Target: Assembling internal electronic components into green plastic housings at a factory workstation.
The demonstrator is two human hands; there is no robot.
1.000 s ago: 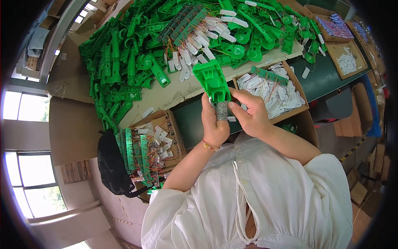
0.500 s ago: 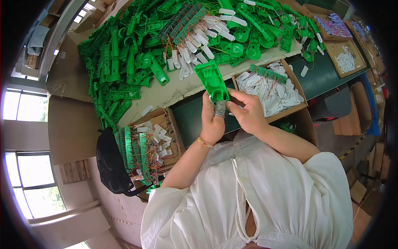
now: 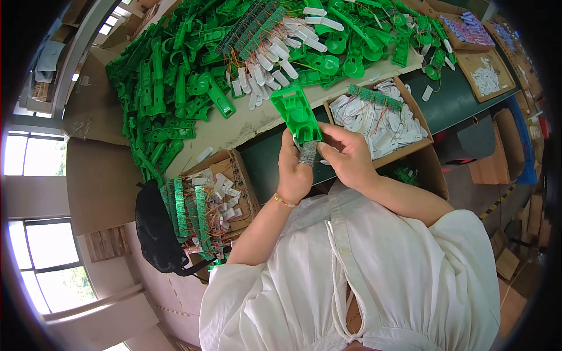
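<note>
A green plastic housing shell [image 3: 294, 111], hollow side facing up, is held in front of me above the table's edge. My left hand [image 3: 294, 172] grips its near end from the left, with a beaded bracelet on the wrist. A grey speckled wrap [image 3: 308, 152], seemingly around my left thumb, presses against that near end. My right hand [image 3: 350, 153] is closed at the shell's near right corner, thumb and fingers bent together. Whatever small part lies between those right fingertips is hidden.
Green shells [image 3: 155, 88] heap across the cardboard-covered table, with circuit boards [image 3: 257, 35] and wired white pieces [image 3: 275, 58] on top. A carton of white parts [image 3: 379, 126] stands right; another box with circuit boards [image 3: 201, 210] stands left beside a black mesh bag [image 3: 157, 228].
My hands and the shell have shifted slightly left, and the shell's near end is tilted a little. The whole view has moved slightly. The grip is the same.
</note>
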